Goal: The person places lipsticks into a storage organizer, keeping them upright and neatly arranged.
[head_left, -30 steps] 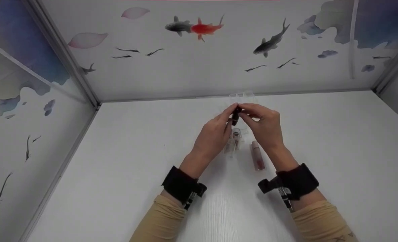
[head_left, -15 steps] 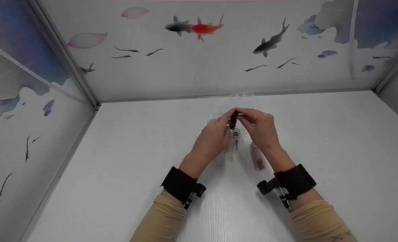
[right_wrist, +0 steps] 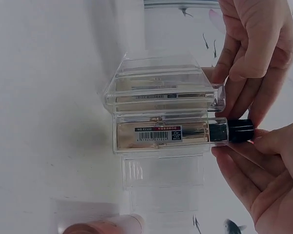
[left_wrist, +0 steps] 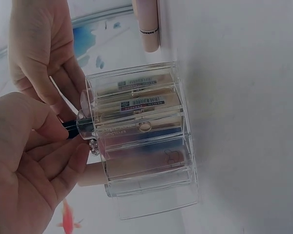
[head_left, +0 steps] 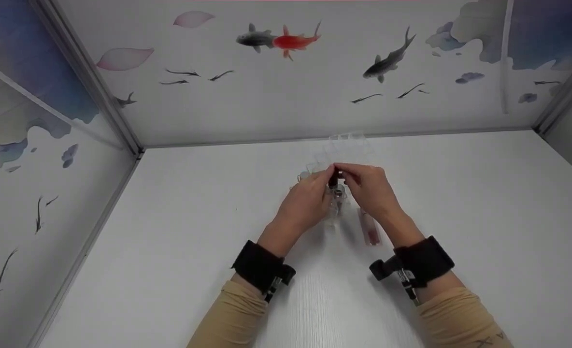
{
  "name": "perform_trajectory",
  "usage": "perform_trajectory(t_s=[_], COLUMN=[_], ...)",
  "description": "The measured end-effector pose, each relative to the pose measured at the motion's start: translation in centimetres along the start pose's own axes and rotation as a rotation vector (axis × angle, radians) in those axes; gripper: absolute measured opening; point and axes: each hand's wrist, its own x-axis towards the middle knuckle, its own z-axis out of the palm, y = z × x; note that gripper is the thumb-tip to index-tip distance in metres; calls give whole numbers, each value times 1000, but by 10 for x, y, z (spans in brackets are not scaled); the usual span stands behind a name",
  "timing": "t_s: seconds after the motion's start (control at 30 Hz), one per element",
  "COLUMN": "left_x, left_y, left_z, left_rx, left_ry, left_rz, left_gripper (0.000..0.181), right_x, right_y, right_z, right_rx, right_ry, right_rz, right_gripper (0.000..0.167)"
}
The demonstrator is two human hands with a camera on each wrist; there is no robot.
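Both hands meet over a clear acrylic lipstick organizer (right_wrist: 163, 173) on the white table. Between their fingertips is a black lipstick tube (right_wrist: 240, 130), upright at the top of the organizer; its lower part is visible through clear plastic. My left hand (head_left: 305, 200) pinches it from the left, as the left wrist view also shows. From the right, the thumb and fingers of my right hand (head_left: 370, 188) pinch the same tube. Gold lipsticks with barcode labels (left_wrist: 141, 103) stand in the organizer compartments. How far down the black tube sits is unclear.
A pink lip gloss tube (head_left: 370, 229) lies on the table to the right of the organizer, near the right wrist. The organizer's rear compartments (head_left: 349, 145) reach close to the back wall. Painted panels enclose the table (head_left: 170, 241) at the back and sides.
Both hands have lowered the black lipstick tube toward the organizer, and the right hand has shifted slightly left. More of the rear compartments shows. The pink tube has stayed in place.
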Motion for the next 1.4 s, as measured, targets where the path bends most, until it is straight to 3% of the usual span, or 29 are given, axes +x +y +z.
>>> perform_trajectory(t_s=[0.23, 0.47, 0.77, 1.07, 1.4], left_x=[1, 1, 3, 2, 0], left_y=[2, 4, 7, 4, 8], left_z=[0, -1, -2, 3, 14], left_rx=[31, 51, 148, 282, 497], left_ry=[-42, -38, -40, -4, 15], left_rz=[0, 5, 12, 69, 105], left_gripper=[52, 49, 48, 44, 41], right_x=[0, 0, 2, 2, 2], right_y=[-1, -1, -1, 1, 7], right_z=[-2, -4, -4, -2, -4], right_rx=[-17, -23, -52, -64, -104], right_ry=[-27, -29, -64, -125, -212], right_rz=[20, 22, 23, 46, 67], right_gripper=[30, 30, 30, 31, 32])
